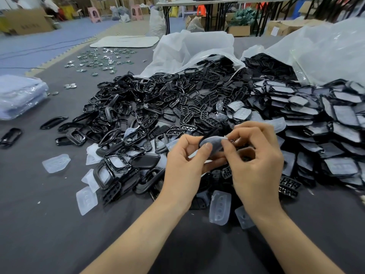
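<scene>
Fingers [206, 150] of both hands meet on one small piece, a translucent silicone button pad [213, 143], a little below the middle of the frame. The left hand [184, 165] holds the pad from below with curled fingers and lays its thumb on the top face. The right hand [256, 155] pinches the right edge of the pad between thumb and index finger, and its other fingers are loosely curled. The pad is lifted off the gray mat [59, 224] and hangs over the near edge of the heap of parts. Whether a black part sits under it, I cannot tell.

Just below the hands lie loose translucent pads [220, 207], and more of them lie at lower left. Behind and to the left of the hands spreads a pile of black key-fob frames [126, 107]. In the middle lie black button plates [189, 113] with rows of holes. At right, black shells with pads [316, 119] lie in overlapping rows. Two white plastic bags [197, 46] lie open behind the heap, in the upper part of the frame. At upper left, small shiny metal pieces [98, 60] are scattered on the mat, and at the left edge rests a folded stack of bluish plastic [19, 95]. Far behind stand cardboard boxes [27, 22] and pink stools [94, 13].
</scene>
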`<state>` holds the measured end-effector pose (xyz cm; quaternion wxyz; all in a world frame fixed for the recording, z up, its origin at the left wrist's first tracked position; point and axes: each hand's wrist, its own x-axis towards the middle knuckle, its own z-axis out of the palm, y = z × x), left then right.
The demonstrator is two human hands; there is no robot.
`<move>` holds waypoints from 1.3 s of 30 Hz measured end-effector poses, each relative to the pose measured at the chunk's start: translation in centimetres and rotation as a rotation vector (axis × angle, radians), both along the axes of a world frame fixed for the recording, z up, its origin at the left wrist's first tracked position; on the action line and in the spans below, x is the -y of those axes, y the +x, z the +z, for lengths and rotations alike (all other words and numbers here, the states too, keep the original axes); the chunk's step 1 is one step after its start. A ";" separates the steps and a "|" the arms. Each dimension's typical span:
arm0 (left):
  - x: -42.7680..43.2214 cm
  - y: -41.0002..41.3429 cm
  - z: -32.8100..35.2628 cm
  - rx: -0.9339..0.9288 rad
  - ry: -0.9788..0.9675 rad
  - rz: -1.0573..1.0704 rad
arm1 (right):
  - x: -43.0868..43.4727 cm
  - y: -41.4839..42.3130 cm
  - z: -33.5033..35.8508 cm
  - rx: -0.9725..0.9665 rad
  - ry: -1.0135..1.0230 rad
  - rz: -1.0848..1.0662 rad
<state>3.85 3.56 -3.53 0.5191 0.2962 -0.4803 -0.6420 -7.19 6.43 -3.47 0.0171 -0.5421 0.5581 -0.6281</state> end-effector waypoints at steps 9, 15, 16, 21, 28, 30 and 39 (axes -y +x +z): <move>0.1 0.0 0.1 -0.016 0.006 0.005 | -0.4 0.5 -0.5 -0.002 -0.087 -0.008; 0.0 -0.1 0.0 -0.019 -0.028 -0.004 | -0.3 0.2 -0.3 -0.015 -0.069 0.005; 0.0 -0.2 0.0 -0.018 -0.031 -0.003 | -0.3 0.2 -0.2 -0.017 -0.065 0.004; -0.2 0.0 0.5 -0.114 0.036 -0.066 | -0.3 0.3 -0.2 -0.061 -0.113 -0.005; 0.3 0.1 0.7 -0.115 0.142 0.028 | -0.3 -0.1 0.3 0.210 -0.099 -0.079; 0.4 0.3 0.7 -0.107 0.151 0.038 | 0.0 -0.9 0.6 0.377 -0.072 -0.127; 0.5 0.4 0.7 -0.075 0.161 0.050 | 0.8 -3.5 0.6 0.807 0.000 -0.127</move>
